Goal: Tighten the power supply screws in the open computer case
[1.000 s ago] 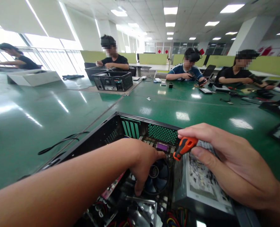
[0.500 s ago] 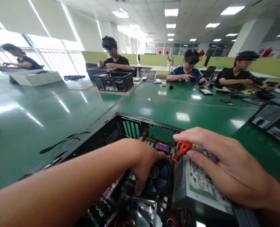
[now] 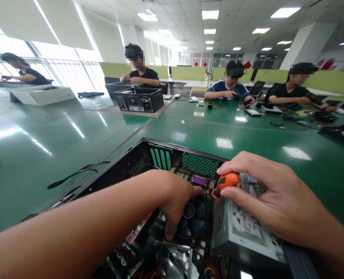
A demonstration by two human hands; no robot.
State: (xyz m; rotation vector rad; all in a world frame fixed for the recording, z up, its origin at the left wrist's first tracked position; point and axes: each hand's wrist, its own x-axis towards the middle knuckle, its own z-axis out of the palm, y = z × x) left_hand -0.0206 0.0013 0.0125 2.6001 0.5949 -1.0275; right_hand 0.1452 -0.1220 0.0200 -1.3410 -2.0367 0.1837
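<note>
In front of me lies an open black computer case (image 3: 87,190). My left hand (image 3: 174,205) reaches down into it, its thumb and fingers on opposite edges of a round cooling fan (image 3: 195,221). Between the thumb and fingers of my right hand (image 3: 270,197) is the orange and black handle of a screwdriver (image 3: 226,184), slanted above the fan's far right side. The screwdriver's shaft is not visible. Below my right hand sits a silver power supply (image 3: 247,228). A purple connector (image 3: 199,181) shows at the case's back panel.
Colored cables (image 3: 217,267) and a metal bracket (image 3: 174,259) lie in the near part of the case. A black cable (image 3: 73,174) runs over the green table (image 3: 189,133) at left. Several people work across the table, one behind another open computer case (image 3: 140,99).
My right hand has turned the screwdriver handle and its fingers have shifted slightly right. My left hand stays put. At the far right, a dark computer case has tipped down and away.
</note>
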